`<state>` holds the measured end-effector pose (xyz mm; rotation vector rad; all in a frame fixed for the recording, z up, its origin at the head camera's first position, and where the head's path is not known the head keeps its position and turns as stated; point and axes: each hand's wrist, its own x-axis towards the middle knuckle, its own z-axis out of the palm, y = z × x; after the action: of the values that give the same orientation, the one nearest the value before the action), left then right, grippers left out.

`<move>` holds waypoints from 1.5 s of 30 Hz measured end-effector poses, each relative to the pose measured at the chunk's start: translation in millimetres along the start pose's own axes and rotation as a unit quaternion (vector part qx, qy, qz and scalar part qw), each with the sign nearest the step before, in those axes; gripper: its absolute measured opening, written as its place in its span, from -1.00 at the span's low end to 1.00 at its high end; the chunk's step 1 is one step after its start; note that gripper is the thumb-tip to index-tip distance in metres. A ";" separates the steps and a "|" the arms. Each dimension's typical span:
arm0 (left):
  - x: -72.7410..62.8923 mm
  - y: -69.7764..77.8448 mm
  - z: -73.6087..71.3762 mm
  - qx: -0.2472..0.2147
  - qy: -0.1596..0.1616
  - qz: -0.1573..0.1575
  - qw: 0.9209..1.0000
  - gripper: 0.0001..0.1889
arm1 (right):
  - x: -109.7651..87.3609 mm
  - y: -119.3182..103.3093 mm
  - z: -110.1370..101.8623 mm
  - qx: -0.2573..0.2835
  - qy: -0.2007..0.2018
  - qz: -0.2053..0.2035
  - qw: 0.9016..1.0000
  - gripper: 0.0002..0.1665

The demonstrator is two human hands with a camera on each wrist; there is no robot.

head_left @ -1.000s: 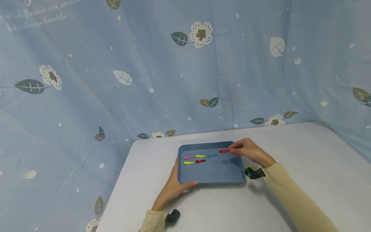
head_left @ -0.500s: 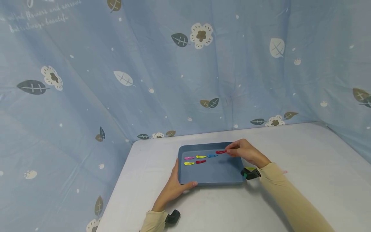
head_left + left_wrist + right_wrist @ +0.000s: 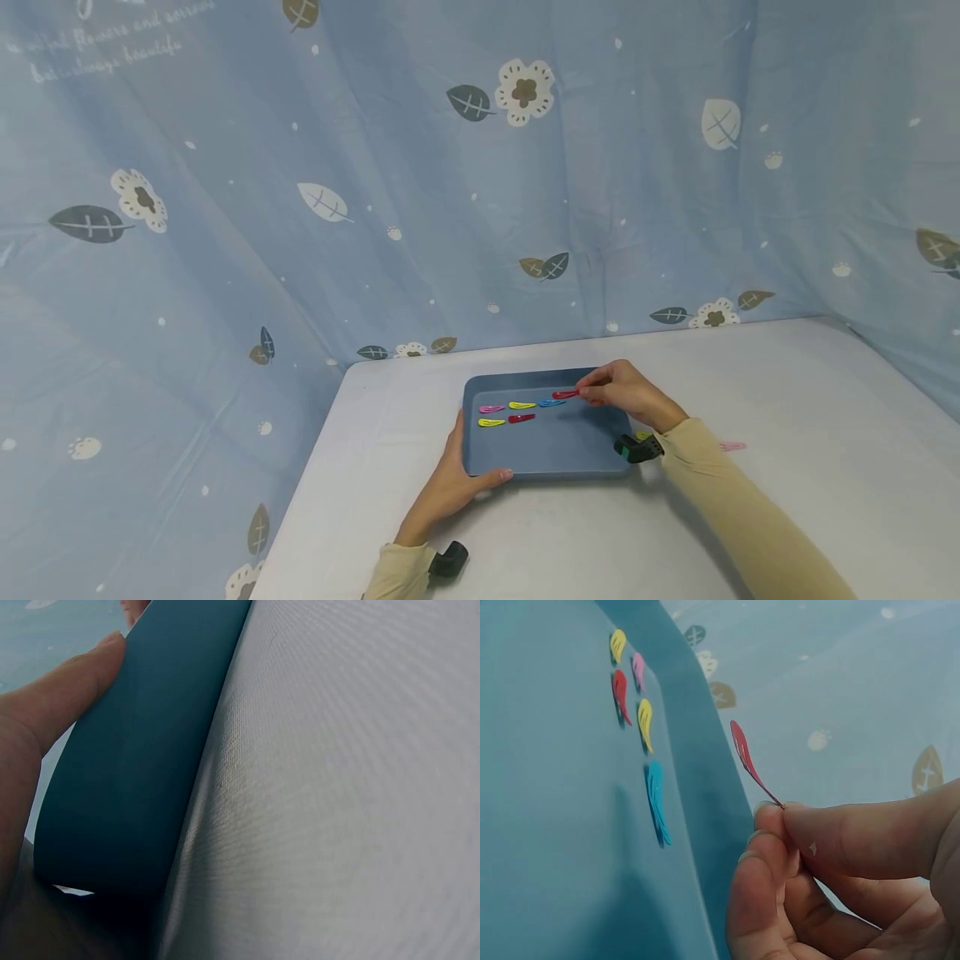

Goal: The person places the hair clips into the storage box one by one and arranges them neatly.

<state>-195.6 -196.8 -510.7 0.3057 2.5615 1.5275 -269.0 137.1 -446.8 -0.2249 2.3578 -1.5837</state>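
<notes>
In the head view, my right hand (image 3: 628, 395) pinches a red snap hair clip (image 3: 564, 394) by its narrow end, above the far right part of a blue-grey tray (image 3: 555, 457). The right wrist view has this red clip (image 3: 741, 744) between thumb and fingertips, apart from the tray floor. My left hand (image 3: 448, 483) holds the tray's near left corner, thumb on the front rim and fingers along the left side. Inside the tray, a pink clip (image 3: 492, 409), a yellow clip (image 3: 522, 406) and a blue clip (image 3: 552, 403) form the back row; another yellow clip (image 3: 491, 423) and red clip (image 3: 522, 418) lie in front.
Right of the tray on the white table (image 3: 787, 392), a yellow clip (image 3: 642, 436) is partly hidden by the right wrist. A pink clip (image 3: 732, 447) lies beyond the sleeve. A blue patterned curtain (image 3: 420, 208) hangs behind the table.
My right hand has moved left with the red clip, bringing it near the blue clip. The pink clip on the table has come into view behind the sleeve. My left hand stays put.
</notes>
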 end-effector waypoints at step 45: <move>-0.2 1.0 0.1 0.014 0.002 -0.010 1.000 0.38 | 23.6 19.2 26.7 0.019 0.009 0.032 0.999 -0.79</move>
<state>-195.3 -196.2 -509.9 0.2787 2.5825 1.4884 -282.0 114.2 -477.6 -0.1260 2.3211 -1.6052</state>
